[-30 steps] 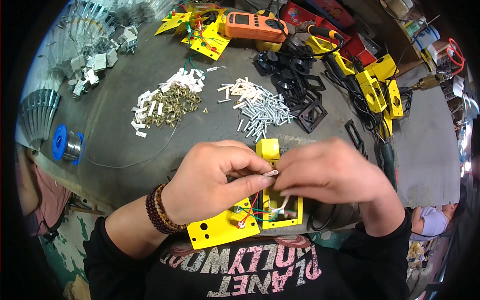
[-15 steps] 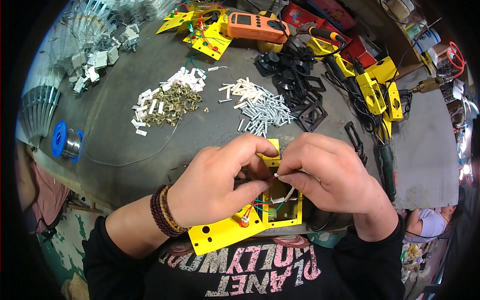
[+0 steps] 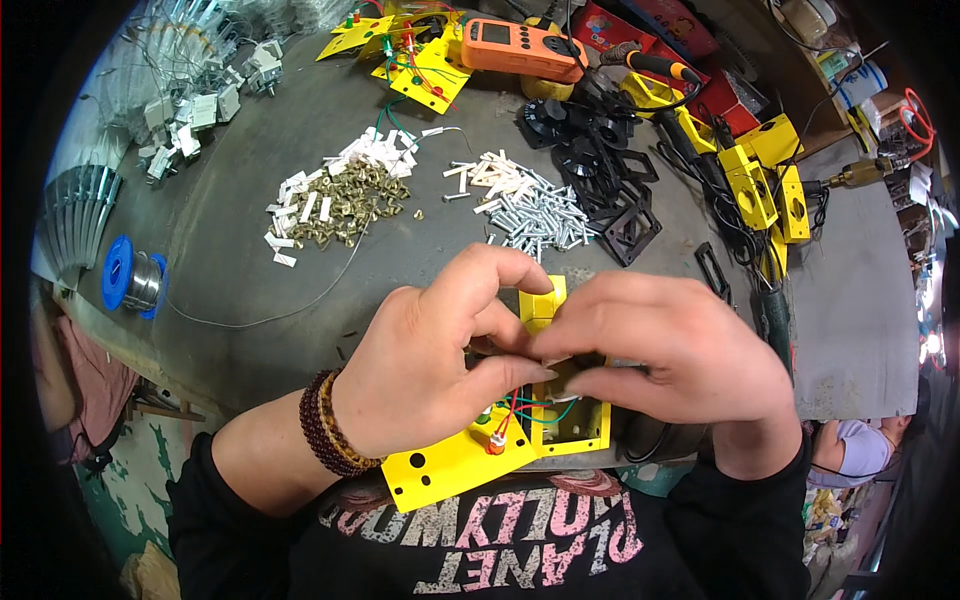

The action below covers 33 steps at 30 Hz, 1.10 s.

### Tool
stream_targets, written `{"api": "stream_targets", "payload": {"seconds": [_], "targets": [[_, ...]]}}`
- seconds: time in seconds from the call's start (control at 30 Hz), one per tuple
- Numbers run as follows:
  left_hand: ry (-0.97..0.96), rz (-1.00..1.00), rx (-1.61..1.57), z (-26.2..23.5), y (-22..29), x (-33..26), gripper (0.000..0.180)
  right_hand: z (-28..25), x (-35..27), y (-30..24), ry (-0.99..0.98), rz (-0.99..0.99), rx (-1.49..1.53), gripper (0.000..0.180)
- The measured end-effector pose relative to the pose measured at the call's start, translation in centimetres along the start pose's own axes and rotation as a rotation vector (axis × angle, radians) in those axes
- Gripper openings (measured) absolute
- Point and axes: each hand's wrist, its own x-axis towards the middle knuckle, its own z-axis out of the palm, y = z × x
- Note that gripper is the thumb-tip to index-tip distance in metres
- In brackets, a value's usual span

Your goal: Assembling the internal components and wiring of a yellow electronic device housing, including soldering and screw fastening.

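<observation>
Over the open yellow metal box my two hands work close together. Thumb and fingers of my left hand pinch the ends of thin wires, which run up from the panel. My right hand is bent over those fingertips, its thumb a little apart from its curled fingers; motion smears it, and its grip cannot be made out. Tilted against the box's near left side is a yellow panel with holes, bearing a red indicator lamp. Green and white wires cross the box's opening. The wire ends are mostly hidden by my fingers.
Brass screws with white pieces, and a heap of silver screws, lie beyond my hands. Black plastic frames are at right. A solder spool stands left. Farther back are an orange multimeter and finished yellow panels.
My right hand has turned and shifted left over my left fingertips; the white tip it pinched before is now hidden. My left hand stays almost in place.
</observation>
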Motion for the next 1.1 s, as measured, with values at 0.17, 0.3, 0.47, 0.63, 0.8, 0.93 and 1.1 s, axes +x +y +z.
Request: {"api": "stream_targets", "payload": {"seconds": [0.17, 0.3, 0.47, 0.63, 0.8, 0.93, 1.1], "targets": [[-0.009, -0.003, -0.011, 0.0, 0.2, 0.0, 0.052, -0.7, -0.8, -0.1, 0.063, 0.008, -0.002, 0.023], [0.000, 0.066, 0.007, 0.2, -0.3, 0.4, 0.039, 0.5, -0.7, -0.6, 0.125, -0.026, -0.178, 0.019], [-0.036, 0.367, 0.219, 0.0, -0.8, 1.2, 0.013, 0.7, -1.0, -1.3, 0.210, -0.040, -0.244, 0.017], [-0.035, 0.331, 0.219, -0.2, -1.4, 0.7, 0.011, -0.1, -3.0, -1.1, 0.337, 0.066, -0.203, 0.016], [-0.062, 0.178, 0.173, -0.3, -0.9, 0.7, 0.011, 1.5, -5.9, -1.4, 0.201, 0.142, -0.385, 0.026], [-0.131, 0.098, 0.210, -1.1, -1.1, 0.1, 0.026, 3.4, -6.1, -1.4, 0.240, 0.075, -0.396, 0.022], [-0.225, 0.151, 0.382, -2.8, 3.2, -3.9, 0.086, 3.8, -7.1, -2.7, 0.243, 0.017, -0.416, 0.020]]}}
